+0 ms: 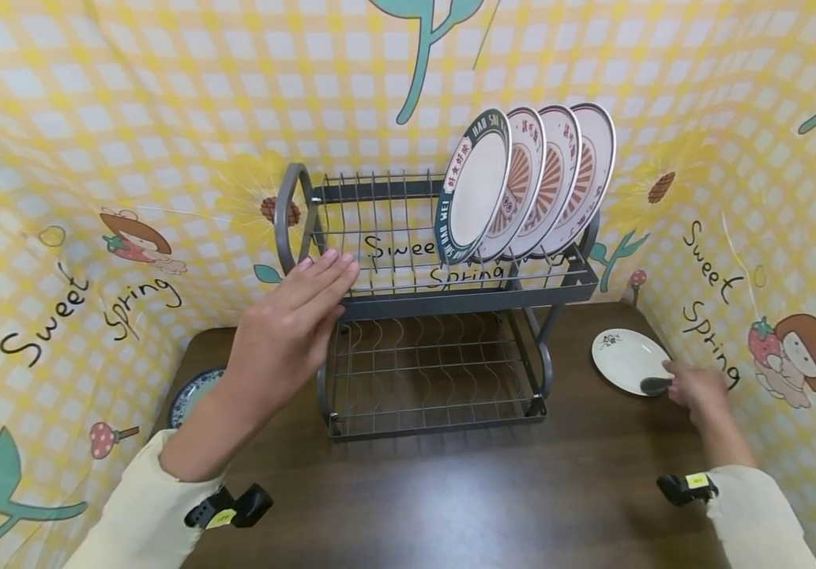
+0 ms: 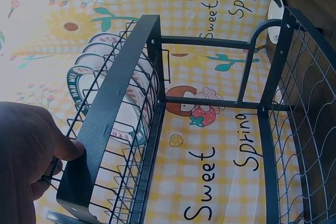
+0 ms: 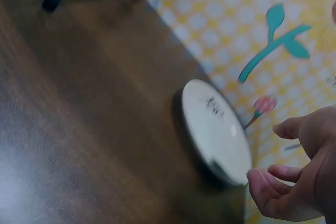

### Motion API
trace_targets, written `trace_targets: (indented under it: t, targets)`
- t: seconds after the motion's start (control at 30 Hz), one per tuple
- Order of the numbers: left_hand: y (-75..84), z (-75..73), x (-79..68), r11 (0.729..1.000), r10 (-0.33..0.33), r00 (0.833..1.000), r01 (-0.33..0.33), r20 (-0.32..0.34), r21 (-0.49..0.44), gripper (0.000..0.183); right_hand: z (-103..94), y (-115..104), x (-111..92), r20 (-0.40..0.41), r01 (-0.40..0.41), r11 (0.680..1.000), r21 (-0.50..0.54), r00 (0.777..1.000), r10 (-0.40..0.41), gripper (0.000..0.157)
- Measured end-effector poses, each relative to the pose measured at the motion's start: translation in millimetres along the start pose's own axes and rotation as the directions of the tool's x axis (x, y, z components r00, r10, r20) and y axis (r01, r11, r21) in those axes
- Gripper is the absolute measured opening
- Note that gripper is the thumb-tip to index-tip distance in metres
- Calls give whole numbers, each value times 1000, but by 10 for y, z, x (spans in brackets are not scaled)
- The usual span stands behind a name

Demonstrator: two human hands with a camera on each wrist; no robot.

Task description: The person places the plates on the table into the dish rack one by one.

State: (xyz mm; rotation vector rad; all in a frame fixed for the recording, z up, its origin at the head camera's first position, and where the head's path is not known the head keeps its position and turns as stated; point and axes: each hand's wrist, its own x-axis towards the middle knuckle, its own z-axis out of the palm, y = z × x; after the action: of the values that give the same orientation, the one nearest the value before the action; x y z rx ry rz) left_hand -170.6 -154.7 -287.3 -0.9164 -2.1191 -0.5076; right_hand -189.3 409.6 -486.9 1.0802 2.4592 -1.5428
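Observation:
A dark grey two-tier dish rack (image 1: 471, 299) stands in the middle of the table. My left hand (image 1: 287, 332) grips its upper tier at the front left corner; the thumb (image 2: 73, 149) lies against the front bar in the left wrist view. Several round plates (image 1: 475, 194) stand on edge at the right of that tier, the nearest with a green rim. A white plate (image 1: 624, 356) with a small flower print and a dark patch lies at the right. My right hand (image 1: 699, 391) is at its right edge, thumb and fingers apart in the right wrist view.
A blue-patterned dish (image 1: 190, 391) lies at the left, partly hidden behind my left forearm. The lower tier (image 1: 436, 431) has wavy wires. Yellow checked cloth (image 1: 187, 103) hangs around the back and sides of the brown table (image 1: 443, 490).

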Motion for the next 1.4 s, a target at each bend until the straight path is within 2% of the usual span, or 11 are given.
trace_targets:
  t: [0.07,0.17,0.33,0.47,0.67,0.87,0.93,1.0,1.07,1.23,1.4]
  targets:
    - [2,1,-2,1000,0,1000,0,0,1,50,31,68,47,-25,-44,999,-10,999,44,54]
    - [4,4,-4,1000,2,1000,-2,0,0,49,76,154,86,-39,-83,996,-11,996,83,67]
    - [6,7,-7,1000,1,1000,-1,3,4,49,138,262,127,-26,-90,992,91,995,93,84]
    - [3,13,-15,1000,0,1000,0,4,6,48,184,302,149,-42,-91,976,198,994,101,81]
    - [-4,12,-21,1000,-7,1000,7,-6,6,49,272,257,162,-43,-102,931,352,991,124,72]
    - [-5,13,-10,1000,-3,1000,3,-4,7,49,308,236,160,-96,-140,927,348,978,184,46]
    - [-3,15,-9,1000,-2,1000,2,-2,6,49,323,234,156,-116,-158,913,376,970,215,49]
    - [1,15,-9,1000,-3,1000,3,0,7,49,336,232,155,-122,-158,885,437,965,233,63]
    - [4,12,-9,1000,-5,1000,5,7,11,49,350,232,156,-127,-167,875,455,960,249,76]
    - [7,0,-2,1000,-7,1000,7,13,14,49,358,220,157,-127,-188,870,455,954,273,66]
    - [8,-3,-3,1000,-7,1000,7,18,13,49,342,215,143,-111,-177,880,442,962,249,66]
